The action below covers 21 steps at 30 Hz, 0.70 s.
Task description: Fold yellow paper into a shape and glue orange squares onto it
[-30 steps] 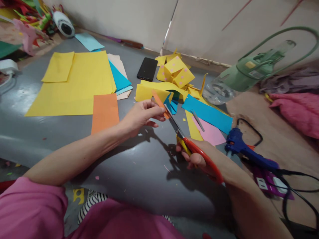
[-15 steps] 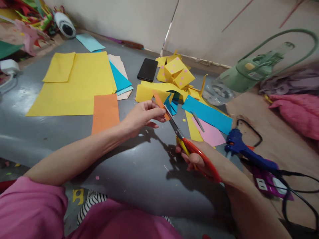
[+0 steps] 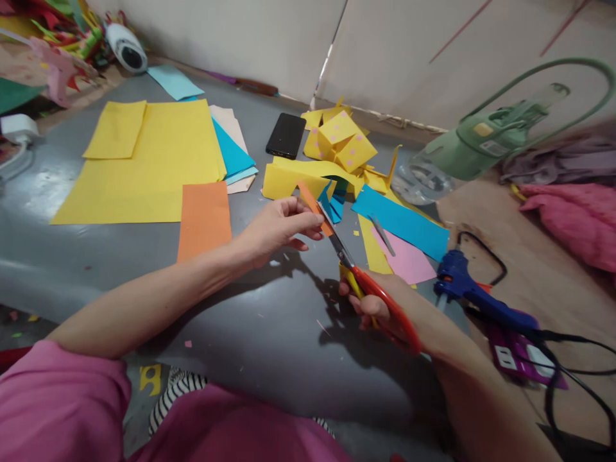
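My left hand pinches a small orange paper strip between thumb and fingers, above the grey table. Scissors with red handles are gripped in my right hand, their blades lying against the strip close to my left fingertips. A bit of yellow shows at the handle, partly covered by the fingers. Behind the strip lie folded yellow paper and blue paper pieces. An orange sheet rests left of my left hand, over the corner of a large yellow sheet.
A black phone and yellow dotted paper shapes lie toward the wall. To the right are a blue paper strip, tweezers, pink paper, a blue glue gun with cables, and a green bottle.
The orange strip has tilted and dropped slightly toward the lower right between my left fingers. The scissors' handles have shifted a little, while the hands stay almost in place.
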### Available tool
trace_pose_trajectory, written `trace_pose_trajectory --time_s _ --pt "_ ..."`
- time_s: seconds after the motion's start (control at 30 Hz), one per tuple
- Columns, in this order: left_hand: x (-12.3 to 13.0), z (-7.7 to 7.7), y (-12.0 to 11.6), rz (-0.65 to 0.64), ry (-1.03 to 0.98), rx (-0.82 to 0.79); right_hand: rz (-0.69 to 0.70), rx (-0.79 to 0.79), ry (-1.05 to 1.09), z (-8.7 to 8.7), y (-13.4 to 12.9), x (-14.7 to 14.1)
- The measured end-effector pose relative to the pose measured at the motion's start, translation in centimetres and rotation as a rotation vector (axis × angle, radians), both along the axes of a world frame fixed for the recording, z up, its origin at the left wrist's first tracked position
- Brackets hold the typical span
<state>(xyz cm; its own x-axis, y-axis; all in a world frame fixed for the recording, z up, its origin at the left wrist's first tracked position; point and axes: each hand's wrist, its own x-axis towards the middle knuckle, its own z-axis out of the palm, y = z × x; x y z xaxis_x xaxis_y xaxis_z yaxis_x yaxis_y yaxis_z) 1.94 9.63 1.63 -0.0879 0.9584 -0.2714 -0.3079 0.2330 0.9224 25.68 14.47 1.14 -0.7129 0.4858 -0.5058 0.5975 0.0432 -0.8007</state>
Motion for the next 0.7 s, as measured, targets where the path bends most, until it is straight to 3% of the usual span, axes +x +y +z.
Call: trace_pose_trajectory --time_s 0.37,0.7 --pt "0.1 0.1 -0.1 -0.051 -0.006 -0.011 0.013 0.053 0.02 0.8 -0.6 -0.6" --pt "0.2 -0.2 -0.1 -0.05 -0.007 -0.004 0.009 -0.023 0.029 -0.5 0.1 0.2"
